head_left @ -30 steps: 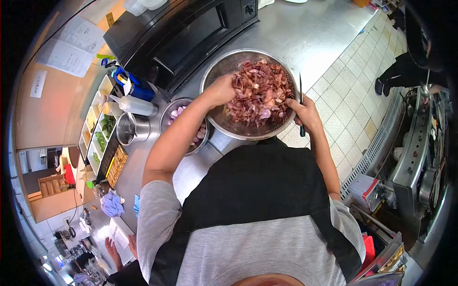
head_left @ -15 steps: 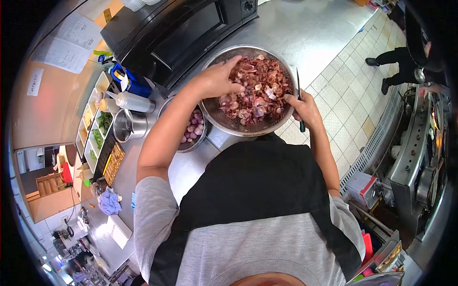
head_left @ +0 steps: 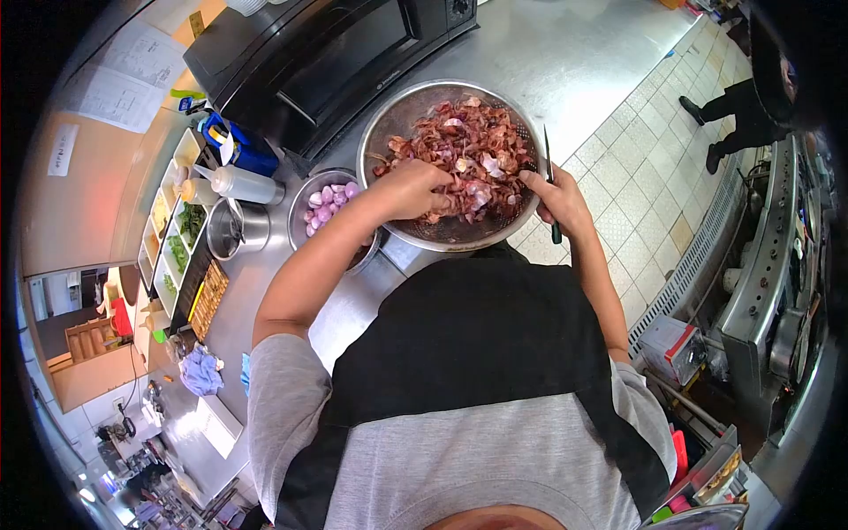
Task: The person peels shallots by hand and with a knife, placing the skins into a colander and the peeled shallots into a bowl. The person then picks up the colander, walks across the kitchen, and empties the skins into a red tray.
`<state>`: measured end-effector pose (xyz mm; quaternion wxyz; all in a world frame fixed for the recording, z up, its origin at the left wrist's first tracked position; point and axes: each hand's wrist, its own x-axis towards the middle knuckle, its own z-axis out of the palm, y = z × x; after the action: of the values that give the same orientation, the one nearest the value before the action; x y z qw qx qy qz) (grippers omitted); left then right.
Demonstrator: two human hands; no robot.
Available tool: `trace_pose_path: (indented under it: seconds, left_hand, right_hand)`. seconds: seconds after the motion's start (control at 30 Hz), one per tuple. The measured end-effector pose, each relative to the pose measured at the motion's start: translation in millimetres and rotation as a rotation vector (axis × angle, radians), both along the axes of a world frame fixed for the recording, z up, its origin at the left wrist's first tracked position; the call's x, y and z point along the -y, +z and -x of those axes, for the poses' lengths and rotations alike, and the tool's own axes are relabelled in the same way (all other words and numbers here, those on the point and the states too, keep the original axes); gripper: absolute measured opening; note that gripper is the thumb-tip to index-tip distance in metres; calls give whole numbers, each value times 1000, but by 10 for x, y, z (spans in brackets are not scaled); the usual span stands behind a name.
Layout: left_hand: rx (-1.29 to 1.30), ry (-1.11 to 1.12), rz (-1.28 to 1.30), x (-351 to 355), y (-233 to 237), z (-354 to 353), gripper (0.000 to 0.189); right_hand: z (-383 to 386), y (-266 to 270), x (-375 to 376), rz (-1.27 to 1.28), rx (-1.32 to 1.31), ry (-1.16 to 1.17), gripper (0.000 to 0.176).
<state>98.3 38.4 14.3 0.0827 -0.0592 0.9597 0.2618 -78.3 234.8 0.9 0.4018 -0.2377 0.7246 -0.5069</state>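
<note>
A steel colander (head_left: pixel 382 132) with a perforated wall is heaped with reddish-brown shallot skins (head_left: pixel 481 146). My left hand (head_left: pixel 413 190) reaches into the near left side of the heap, its fingers curled into the skins and their tips partly hidden. At the colander's right rim, my right hand (head_left: pixel 565 205) is closed round a small knife (head_left: pixel 548 152) with a dark green handle, blade pointing up and away. Its thumb also rests on the rim. Left of the colander, partly under my left forearm, a metal bowl (head_left: pixel 296 221) holds peeled purple shallots (head_left: pixel 329 201).
A black oven (head_left: pixel 344 75) stands behind the colander on the steel counter (head_left: pixel 521 53). To the left are squeeze bottles (head_left: pixel 247 185), a steel pot (head_left: pixel 240 230) and a tray of herbs (head_left: pixel 181 247). Another person (head_left: pixel 738 110) stands at right near the stove (head_left: pixel 755 300).
My left hand has moved from the far left of the heap down toward me, its spread fingers now curled into the skins. More peeled shallots show in the bowl. The right hand still holds knife and rim.
</note>
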Motion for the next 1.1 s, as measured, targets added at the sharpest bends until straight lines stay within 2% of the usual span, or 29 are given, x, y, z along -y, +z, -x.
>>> trace_pose_path:
  seconds: [0.03,0.07,0.1,0.17,0.2,0.23,0.3,0.47,0.5,0.57,0.6,0.67,0.7,0.77,0.8,0.83,0.97,1.1]
  left_hand:
    - [-42,7,-85,33,42,-14,21]
    - [20,59,-225,52,95,-16,19]
    - [20,64,-225,82,129,-24,19]
    - [160,163,-516,134,193,-39,21]
    - [168,154,-562,145,229,-51,29]
    - [165,157,-561,158,235,-65,29]
    - [208,193,-689,185,243,-83,36]
    - [137,249,-804,186,240,-119,42]
    - [126,287,-829,178,252,-118,43]
    - [139,328,-817,156,326,-111,41]
    - [153,370,-804,142,351,-113,40]
    - [107,444,-806,86,331,-118,40]
    - [61,516,-808,64,303,-114,39]
    - [32,552,-878,12,209,-104,37]
    - [-55,532,-1019,-66,220,-106,36]
    - [-141,507,-1160,-126,230,-108,35]
    - [-184,479,-1325,-324,296,-105,30]
    - [-242,532,-1257,-434,347,-133,34]
  right_hand:
    - [1,-4,-1,-7,-1,1,40]
    - [2,-8,-1,-13,-2,3,40]
    - [-3,-16,5,-13,-1,8,40]
    - [-3,-30,16,8,33,-17,33]
    - [-1,-31,26,-2,27,-25,33]
    - [2,-41,26,8,23,-22,33]
    - [16,-37,27,-1,32,-9,41]
    - [38,-43,17,-4,-8,21,45]
    - [25,-1,24,-37,-21,21,37]
    - [38,-20,19,-26,-366,27,49]
    - [12,63,19,-26,-366,26,49]
    - [-103,334,19,-99,-765,-96,48]
    - [-143,366,21,-98,-766,-101,48]
    - [-226,422,25,248,-941,-87,42]
    - [-295,501,28,261,-866,-13,35]
    - [-351,515,48,247,-685,66,31]
    - [-577,577,193,263,-548,156,28]
    - [-562,422,270,289,-461,128,26]
